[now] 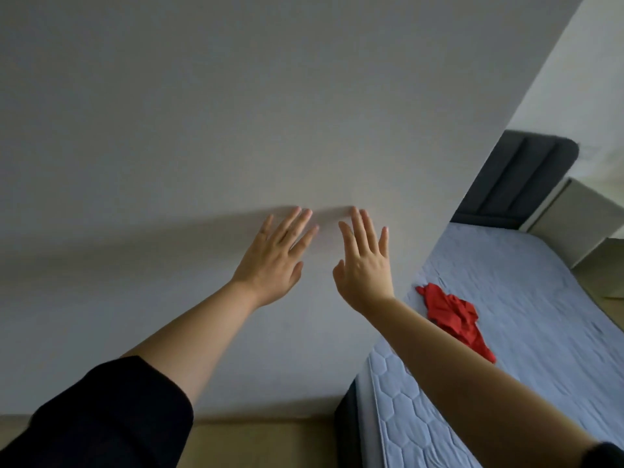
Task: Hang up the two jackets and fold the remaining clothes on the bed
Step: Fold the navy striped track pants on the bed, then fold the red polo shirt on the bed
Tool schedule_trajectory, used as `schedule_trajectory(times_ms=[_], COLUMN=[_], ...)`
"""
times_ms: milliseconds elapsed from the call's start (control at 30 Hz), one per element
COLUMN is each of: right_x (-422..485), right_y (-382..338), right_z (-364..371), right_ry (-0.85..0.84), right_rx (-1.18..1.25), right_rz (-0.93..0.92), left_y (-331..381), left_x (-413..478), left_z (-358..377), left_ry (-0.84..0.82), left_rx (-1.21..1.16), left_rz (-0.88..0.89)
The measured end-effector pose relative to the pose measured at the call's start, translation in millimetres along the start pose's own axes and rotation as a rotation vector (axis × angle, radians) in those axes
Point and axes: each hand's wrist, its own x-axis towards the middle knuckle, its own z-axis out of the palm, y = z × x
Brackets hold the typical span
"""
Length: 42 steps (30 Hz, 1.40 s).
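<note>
Red garment lies crumpled on blue mattress; grey wall beside.

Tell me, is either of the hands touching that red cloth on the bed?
Apart. The head view shows the left hand and right hand spread toward the wall, while the red cloth lies untouched on the bed.

I can read no text, label, brand, number or sign anywhere in my head view.
</note>
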Motion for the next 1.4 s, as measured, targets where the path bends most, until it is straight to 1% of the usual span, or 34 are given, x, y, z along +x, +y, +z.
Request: schedule_trajectory(times_ms=[167,267,367,533,733,900,1000,1100,1167,1267,1400], right_x=[-15.8,-31.6,-49.5,-91.3,-156.7,-226.1,-268.2,-302.5,-320.5,-342.2,-364.2], right_y=[39.1,55.2,66.9,69.8,91.6,127.7,159.1,195.1,222.9,267.0,327.6], right_z=[20.3,31.5,59.5,128.6,224.6,265.2,264.4,258.9,257.5,263.1,283.0], right_ry=[0.065,0.109,0.154,0.189,0.283,0.244,0.178,0.107,0.065,0.024,-0.06], right_rx=[-0.002,0.043,0.063,0.131,0.169,0.184,0.205,0.192,0.184,0.168,0.159], right_rz=[-0.173,-0.208,-0.236,-0.208,-0.218,-0.17,-0.136,-0.131,-0.123,-0.084,0.027], left_y=[49.0,71.1,86.2,122.5,166.9,227.7,281.5,330.3,358.6,397.8,444.2], left_x=[1.0,3.2,-1.8,-36.2,-84.5,-115.4,-127.4,-129.6,-122.3,-103.0,-71.9], left_z=[21.1,29.4,52.1,123.0,220.2,276.2,289.6,297.7,303.9,319.4,351.7], left_ry=[-0.009,0.017,0.092,0.163,0.216,0.168,0.094,0.002,-0.048,-0.08,-0.148], left_rx=[-0.038,-0.039,-0.045,-0.091,-0.105,-0.145,-0.15,-0.104,-0.073,-0.065,-0.096], left_rz=[-0.164,-0.203,-0.232,-0.279,-0.319,-0.364,-0.389,-0.377,-0.35,-0.33,-0.309])
